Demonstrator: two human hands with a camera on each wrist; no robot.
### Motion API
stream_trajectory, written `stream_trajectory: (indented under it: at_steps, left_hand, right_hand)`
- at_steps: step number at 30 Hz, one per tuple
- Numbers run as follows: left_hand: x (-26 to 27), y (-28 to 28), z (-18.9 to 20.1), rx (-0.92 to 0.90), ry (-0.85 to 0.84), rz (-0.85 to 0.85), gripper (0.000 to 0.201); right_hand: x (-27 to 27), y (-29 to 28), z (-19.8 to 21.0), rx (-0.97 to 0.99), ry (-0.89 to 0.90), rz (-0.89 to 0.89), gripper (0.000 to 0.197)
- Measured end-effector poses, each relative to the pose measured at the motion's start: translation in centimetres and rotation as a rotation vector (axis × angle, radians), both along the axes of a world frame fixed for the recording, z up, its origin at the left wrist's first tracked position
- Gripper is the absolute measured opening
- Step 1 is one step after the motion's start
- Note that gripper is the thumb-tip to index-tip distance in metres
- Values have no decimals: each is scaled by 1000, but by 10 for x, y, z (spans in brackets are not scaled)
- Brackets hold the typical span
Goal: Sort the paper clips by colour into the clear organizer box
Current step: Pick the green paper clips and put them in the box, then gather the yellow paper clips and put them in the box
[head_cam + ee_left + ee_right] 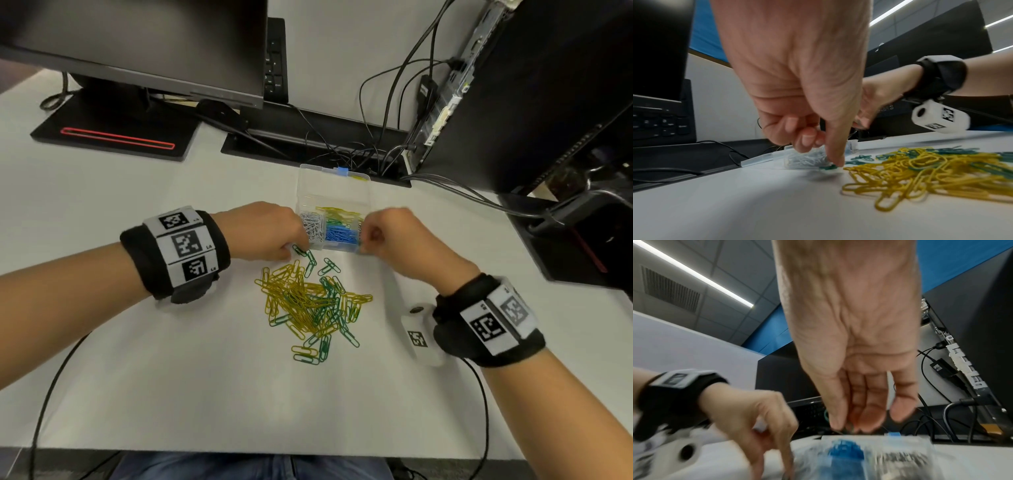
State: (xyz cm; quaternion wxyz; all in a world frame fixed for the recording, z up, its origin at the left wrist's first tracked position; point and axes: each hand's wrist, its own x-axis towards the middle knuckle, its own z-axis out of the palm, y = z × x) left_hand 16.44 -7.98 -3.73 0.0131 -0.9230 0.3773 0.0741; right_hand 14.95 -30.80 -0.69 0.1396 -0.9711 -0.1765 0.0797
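The clear organizer box (pixel 363 192) lies open with its lid folded back. It holds white clips (pixel 313 228), blue clips (pixel 340 234) and yellow clips (pixel 337 212). A loose pile of yellow and green clips (pixel 311 301) lies on the white table in front of it. My left hand (pixel 291 251) (pixel 835 162) pinches at a green clip (pixel 828 167) lying by the box's front left corner, its other fingers curled. My right hand (pixel 362 241) (pixel 846 426) hovers over the box's front right corner, and its fingertips pinch what looks like a green clip (pixel 826 415). The compartment beneath them is blurred.
A monitor on a black stand (pixel 113 126) stands at the back left, with a keyboard (pixel 275 58) upright behind it. Tangled cables (pixel 359 150) run into a black trough behind the box. A computer case (pixel 534 102) fills the right side.
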Motion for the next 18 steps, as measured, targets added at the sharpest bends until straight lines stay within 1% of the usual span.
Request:
stream_trajectory:
  at_steps: [2,4,6,9,13,18]
  left_hand:
    - [0,-3,-1,18,-7,-11,35]
    - [-1,-4,-2,38,-14,-12,31]
    - [0,-6,-2,61,-29,-20,23]
    - [1,-9,-5,101,-39,-25,13]
    - [3,-11,-6,107,23,9,10]
    - [-1,-9,-1,91,133,13,11]
  right_hand:
    - [17,5,3,112,-99,-30,9]
    - [32,10,0,154,-136,-23,8]
    - [46,14,-8,151,-122,-5,3]
    - [60,12,-18,118,-91,-33,13]
    - [71,2,-17,198,-107,-106,13]
    - [77,-11,-19,211,-102,-136,10]
